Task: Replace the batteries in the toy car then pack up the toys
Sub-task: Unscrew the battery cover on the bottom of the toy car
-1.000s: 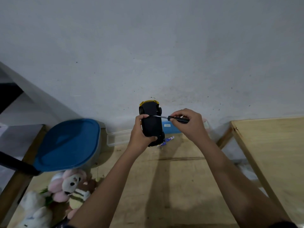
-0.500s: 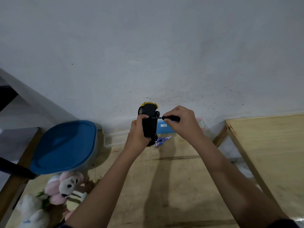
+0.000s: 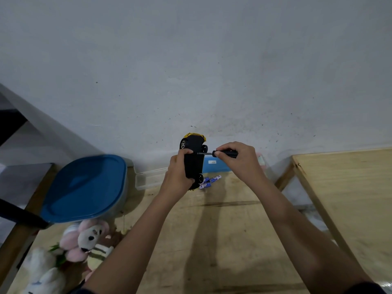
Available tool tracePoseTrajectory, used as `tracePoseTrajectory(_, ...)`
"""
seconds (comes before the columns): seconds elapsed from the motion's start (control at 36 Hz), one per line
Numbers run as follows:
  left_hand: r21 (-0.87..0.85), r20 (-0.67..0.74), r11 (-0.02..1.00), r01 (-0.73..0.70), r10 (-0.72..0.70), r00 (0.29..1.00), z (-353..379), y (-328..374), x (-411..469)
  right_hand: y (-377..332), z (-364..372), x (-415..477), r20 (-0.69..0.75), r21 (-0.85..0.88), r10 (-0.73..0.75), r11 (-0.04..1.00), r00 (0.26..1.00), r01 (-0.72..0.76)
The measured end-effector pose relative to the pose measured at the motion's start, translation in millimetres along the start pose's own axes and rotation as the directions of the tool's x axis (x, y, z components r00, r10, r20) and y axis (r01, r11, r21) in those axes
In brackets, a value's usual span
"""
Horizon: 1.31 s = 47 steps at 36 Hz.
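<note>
The fingers of the left hand [image 3: 178, 175] clenched an upturned black-and-yellow toy car [image 3: 193, 160] above the scuffed pale wooden counter [image 3: 222, 230]. The fingers of the right hand [image 3: 239, 160] pinched a black-handled screwdriver [image 3: 212, 154] against it. Blue-labelled batteries [image 3: 210, 181] lay below, before a grey plaster wall [image 3: 191, 60].

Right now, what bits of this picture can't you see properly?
All in the head view:
- The toy car underside: too black to show any detail.
- The screwdriver tip: too small, beside the left hand.
- The screwdriver handle: mostly covered by the right hand.
- The batteries on the table: partly behind the car, count unclear.
- The plush toys: blurred, cut off by the bottom left edge.
</note>
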<state>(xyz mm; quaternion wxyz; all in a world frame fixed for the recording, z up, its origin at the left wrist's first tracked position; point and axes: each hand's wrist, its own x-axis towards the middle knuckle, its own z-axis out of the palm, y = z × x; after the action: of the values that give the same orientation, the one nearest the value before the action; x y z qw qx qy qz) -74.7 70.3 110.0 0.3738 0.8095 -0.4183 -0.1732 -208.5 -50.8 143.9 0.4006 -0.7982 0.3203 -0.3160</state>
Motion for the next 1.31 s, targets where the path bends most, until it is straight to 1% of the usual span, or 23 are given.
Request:
tracePoseTrajectory(0.22,0.008,0.009,1.0,-0.011,0.011,1.0,1,-3,1,-1,-1,3,0.028,0.003,0.043,0.999,0.999,-0.043)
tracePoseTrajectory(0.31,0.019,0.011,1.0,-0.005,0.005,1.0,0,-4,3,-6,0,6,0.108,-0.022,0.156,0.988,0.982,-0.154)
tracePoseTrajectory(0.36,0.012,0.001,1.0,0.01,-0.01,1.0,-2,-6,5,-9,-1,8,0.192,-0.084,0.246,0.969,0.95,-0.234)
tracePoseTrajectory(0.42,-0.006,-0.01,1.0,0.028,-0.028,1.0,-3,-8,8,-13,-1,8,0.25,-0.14,0.281,0.957,0.927,-0.252)
tracePoseTrajectory(0.47,-0.032,-0.015,0.999,0.039,-0.04,0.999,-3,-10,11,-14,1,9,0.235,-0.174,0.25,0.962,0.939,-0.212)
tracePoseTrajectory(0.56,-0.054,-0.016,0.997,0.049,-0.05,0.999,-2,-12,13,-16,5,10,0.131,-0.193,0.146,0.974,0.981,-0.119)
tracePoseTrajectory(0.61,-0.064,-0.011,0.996,0.056,-0.057,0.998,-1,-13,13,-19,6,11,0.085,-0.225,0.082,0.972,0.993,-0.061)
tracePoseTrajectory(0.67,-0.059,0.0,0.997,0.056,-0.056,0.998,0,-13,12,-22,7,13,0.08,-0.286,0.042,0.958,0.996,-0.017)
tracePoseTrajectory(0.72,-0.072,-0.004,0.996,0.056,-0.056,0.998,2,-14,11,-28,9,13,0.122,-0.312,0.017,0.95,0.992,0.022)
tracePoseTrajectory(0.81,-0.093,-0.018,0.993,0.067,-0.069,0.997,5,-16,10,-39,13,11,0.19,-0.417,0.067,0.909,0.979,0.019)
tracePoseTrajectory(0.86,-0.089,-0.021,0.994,0.064,-0.066,0.998,6,-17,9,-45,14,12,0.178,-0.493,0.098,0.87,0.979,0.002)
tracePoseTrajectory(0.89,-0.097,-0.026,0.994,0.059,-0.061,0.998,6,-17,9,-47,15,12,0.167,-0.511,0.089,0.86,0.982,0.009)
tracePoseTrajectory(0.92,-0.115,-0.033,0.992,0.056,-0.06,0.998,6,-17,8,-48,15,12,0.159,-0.505,0.068,0.863,0.985,0.022)
tracePoseTrajectory(0.97,-0.167,-0.048,0.983,0.074,-0.083,0.995,5,-16,9,-47,17,13,0.157,-0.428,0.019,0.902,0.987,0.051)
tracePoseTrajectory(1.06,-0.223,-0.042,0.969,0.105,-0.117,0.992,1,-15,9,-45,17,11,0.189,-0.333,-0.054,0.936,0.98,0.115)
tracePoseTrajectory(1.11,-0.241,-0.016,0.965,0.103,-0.11,0.994,-3,-13,7,-47,17,9,0.193,-0.367,-0.032,0.925,0.981,0.102)
tracePoseTrajectory(1.19,-0.271,0.028,0.954,0.127,-0.124,0.992,-6,-9,4,-53,17,11,0.146,-0.477,0.09,0.879,0.985,-0.009)
tracePoseTrajectory(1.22,-0.279,0.04,0.951,0.131,-0.125,0.991,-6,-8,3,-54,18,12,0.129,-0.495,0.091,0.869,0.987,-0.015)
tracePoseTrajectory(1.28,-0.303,0.055,0.943,0.136,-0.125,0.991,-5,-6,2,-56,18,14,0.11,-0.51,0.015,0.859,0.994,0.044)
tracePoseTrajectory(1.31,-0.318,0.058,0.937,0.143,-0.132,0.99,-5,-5,1,-55,19,14,0.108,-0.49,-0.021,0.869,0.994,0.071)
